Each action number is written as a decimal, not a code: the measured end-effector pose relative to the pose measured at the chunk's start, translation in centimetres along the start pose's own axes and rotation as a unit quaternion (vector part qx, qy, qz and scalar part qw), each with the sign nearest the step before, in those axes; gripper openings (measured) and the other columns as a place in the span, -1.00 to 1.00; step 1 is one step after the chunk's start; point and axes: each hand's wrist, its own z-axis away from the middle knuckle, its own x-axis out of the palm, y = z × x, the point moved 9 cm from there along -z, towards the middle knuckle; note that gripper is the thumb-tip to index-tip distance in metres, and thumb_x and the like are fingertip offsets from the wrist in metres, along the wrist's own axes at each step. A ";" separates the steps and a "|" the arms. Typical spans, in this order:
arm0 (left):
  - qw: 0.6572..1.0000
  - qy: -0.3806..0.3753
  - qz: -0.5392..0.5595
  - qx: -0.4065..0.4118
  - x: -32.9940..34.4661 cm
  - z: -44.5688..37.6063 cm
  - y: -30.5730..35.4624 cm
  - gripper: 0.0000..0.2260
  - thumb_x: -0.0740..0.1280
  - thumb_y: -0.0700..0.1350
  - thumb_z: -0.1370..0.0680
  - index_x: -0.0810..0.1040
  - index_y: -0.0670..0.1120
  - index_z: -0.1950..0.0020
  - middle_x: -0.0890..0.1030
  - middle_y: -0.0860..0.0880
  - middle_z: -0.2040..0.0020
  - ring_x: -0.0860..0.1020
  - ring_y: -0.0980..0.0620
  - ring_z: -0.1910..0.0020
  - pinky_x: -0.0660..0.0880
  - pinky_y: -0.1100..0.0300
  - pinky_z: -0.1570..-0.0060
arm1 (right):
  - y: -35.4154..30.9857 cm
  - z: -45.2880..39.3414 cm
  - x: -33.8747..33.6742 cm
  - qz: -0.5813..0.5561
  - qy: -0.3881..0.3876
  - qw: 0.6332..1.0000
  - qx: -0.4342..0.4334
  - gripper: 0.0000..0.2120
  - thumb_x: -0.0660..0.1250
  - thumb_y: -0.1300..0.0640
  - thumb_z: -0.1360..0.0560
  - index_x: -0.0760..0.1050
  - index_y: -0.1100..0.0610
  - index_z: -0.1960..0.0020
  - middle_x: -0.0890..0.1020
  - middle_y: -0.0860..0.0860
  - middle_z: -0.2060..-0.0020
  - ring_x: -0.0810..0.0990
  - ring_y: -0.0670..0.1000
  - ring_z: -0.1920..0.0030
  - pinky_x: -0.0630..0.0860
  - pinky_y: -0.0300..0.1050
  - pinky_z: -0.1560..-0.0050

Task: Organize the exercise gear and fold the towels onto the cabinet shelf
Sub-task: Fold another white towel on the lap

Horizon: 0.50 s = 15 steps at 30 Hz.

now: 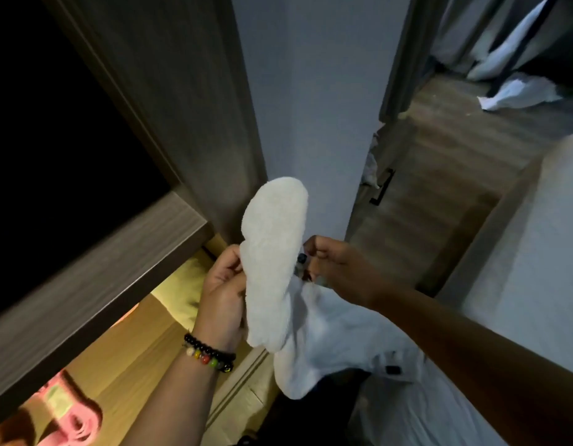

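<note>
A white towel (272,262) is held up in front of me, its folded upper part standing like a long pad and its loose end hanging down toward my body. My left hand (222,294), with a bead bracelet at the wrist, grips the towel's left edge. My right hand (336,268) pinches the right edge, with a small dark thing between its fingers that I cannot make out. The cabinet shelf (117,349) lies lit below left, under a dark wooden shelf edge (95,281).
A rolled pink item (76,410) lies on the lit shelf at the lower left. A pale wall corner (310,107) stands straight ahead. White cloths (516,94) lie on the wooden floor at the upper right. A white surface (536,252) is on the right.
</note>
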 end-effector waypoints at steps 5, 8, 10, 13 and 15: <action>0.992 0.113 -0.049 0.023 -4.3 2.4 0.3 -0.78 0.30 -0.41 -0.49 0.57 -0.09 0.13 0.63 0.09 0.26 0.55 0.14 0.26 0.49 0.23 0.27 | -4.0 -1.1 0.4 0.050 -0.021 0.993 -0.106 -0.80 0.19 0.06 -0.49 0.41 0.19 0.17 0.47 0.03 0.24 0.43 -0.04 0.20 0.38 -0.16 0.12; 0.983 0.182 -0.018 0.031 -8.8 4.5 0.3 -0.79 0.32 -0.33 -0.47 0.61 -0.02 0.16 0.59 0.05 0.27 0.48 0.08 0.29 0.40 0.22 0.33 | -4.3 -0.7 2.1 0.073 -0.065 0.990 -0.105 -0.79 0.13 0.06 -0.59 0.34 0.16 0.15 0.43 -0.02 0.31 0.37 -0.11 0.29 0.36 -0.11 0.21; 0.974 0.222 -0.029 0.037 -11.9 6.0 0.4 -0.79 0.27 -0.35 -0.55 0.59 -0.06 0.09 0.61 0.05 0.25 0.48 0.07 0.26 0.38 0.17 0.27 | -4.7 -0.2 3.5 0.099 -0.080 0.986 -0.105 -0.80 0.09 0.10 -0.64 0.33 0.12 0.13 0.41 -0.05 0.31 0.34 -0.17 0.33 0.35 -0.24 0.27; 0.962 0.258 -0.083 0.041 -15.5 8.5 0.8 -0.84 0.23 -0.32 -0.59 0.56 -0.11 0.06 0.61 0.12 0.29 0.50 0.16 0.31 0.41 0.22 0.28 | -7.2 0.2 4.9 0.114 -0.073 0.981 -0.141 -0.80 0.07 0.05 -0.65 0.30 0.01 0.15 0.40 -0.09 0.31 0.34 -0.19 0.35 0.35 -0.33 0.32; 0.955 0.269 -0.115 0.036 -17.6 10.3 1.0 -0.85 0.22 -0.29 -0.61 0.54 -0.13 0.09 0.58 0.12 0.35 0.50 0.18 0.35 0.39 0.21 0.30 | -9.2 0.3 5.8 0.111 -0.071 0.974 -0.186 -0.80 0.10 0.09 -0.64 0.30 0.01 0.16 0.39 -0.11 0.33 0.34 -0.20 0.35 0.35 -0.35 0.31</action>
